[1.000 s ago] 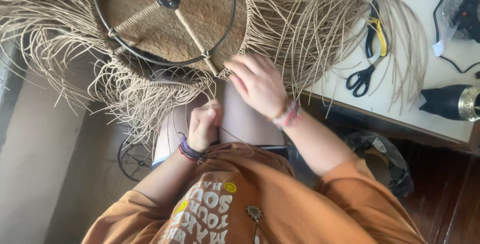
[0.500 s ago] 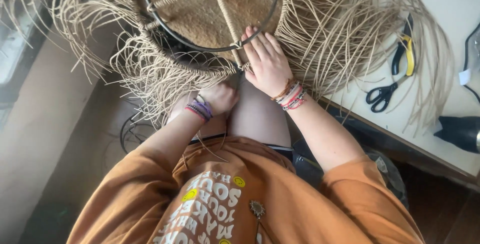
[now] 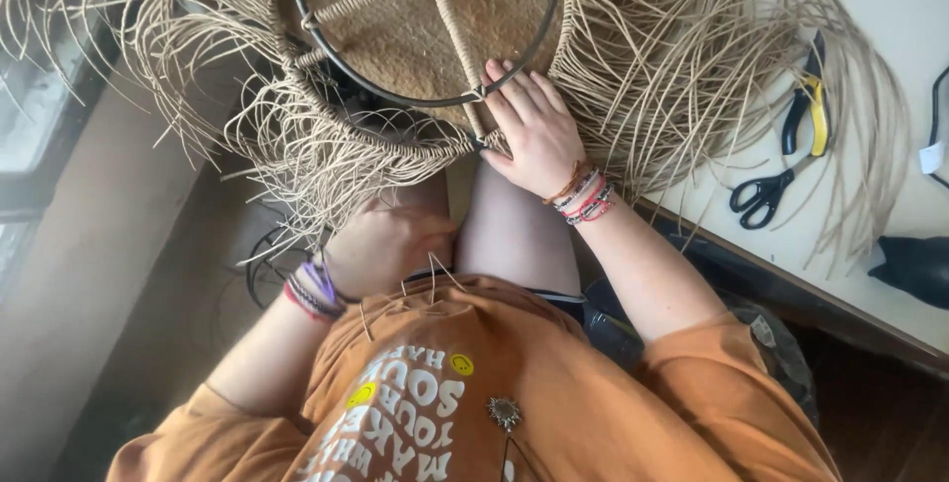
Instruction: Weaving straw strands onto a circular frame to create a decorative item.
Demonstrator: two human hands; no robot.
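- The right hand (image 3: pixel 534 131) lies flat, fingers spread, on the woven rim of the wicker frame (image 3: pixel 415 37), touching its black metal ring (image 3: pixel 341 77).
- The left hand (image 3: pixel 386 245) sits lower, on the lap, curled under loose fibre strands (image 3: pixel 297 146); whether it grips any is hard to tell.
- The frame rests against the knees and the table (image 3: pixel 890 7).
- Scissors (image 3: pixel 761 195) and pliers (image 3: pixel 811 101) lie on the table, well apart from both hands.
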